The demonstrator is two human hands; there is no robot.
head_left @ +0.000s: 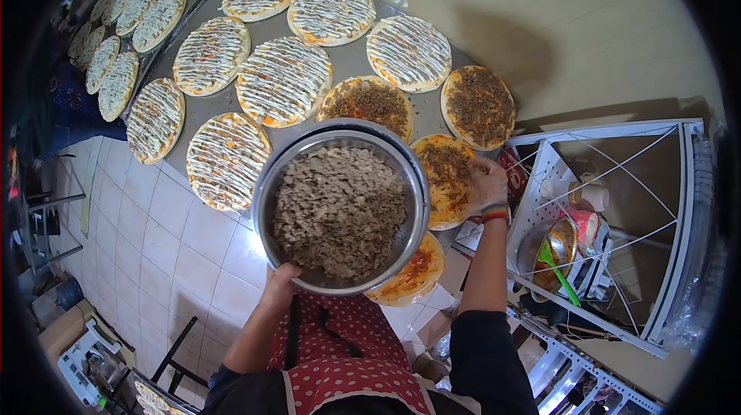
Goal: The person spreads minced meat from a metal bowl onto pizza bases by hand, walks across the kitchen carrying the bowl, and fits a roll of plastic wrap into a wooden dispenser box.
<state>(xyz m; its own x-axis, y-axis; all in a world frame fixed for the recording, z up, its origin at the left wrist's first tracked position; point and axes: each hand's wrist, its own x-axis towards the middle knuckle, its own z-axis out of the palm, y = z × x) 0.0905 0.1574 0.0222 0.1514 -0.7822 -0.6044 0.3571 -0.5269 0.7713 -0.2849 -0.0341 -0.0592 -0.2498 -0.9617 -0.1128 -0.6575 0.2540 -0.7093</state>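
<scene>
Left hand [278,289]: I had its fingers clamped on the lower left rim of the steel bowl [265,203], the thumb over the edge and the rest hidden beneath.
Steel bowl: I held it in front of me, over the near edge of the table [349,61], where it covered part of the rounds behind it.
Crumbled filling [340,210]: it lay loose and brownish in a broad heap inside the bowl.
Right hand [489,183]: my fingers were bent close together at the right side of a partly covered round [441,183]; I could not tell whether they pinched any crumbs.
Wristband [495,213]: it circled my right wrist in coloured stripes.
Partly covered round: it lay beside the bowl, crumbs scattered on its orange sauce.
Sauced round [413,274]: it sat nearest me, partly behind the bowl, spread with reddish sauce.
Crumb-covered rounds [478,108]: I saw two, one at the table's right end and one just beyond the bowl.
White-striped rounds [284,81]: seven lay on the table to the left and beyond.
Metal rack [602,129]: it stood to my right, with a green utensil [570,289] inside.
Apron [347,384]: mine was red with pale dots.
</scene>
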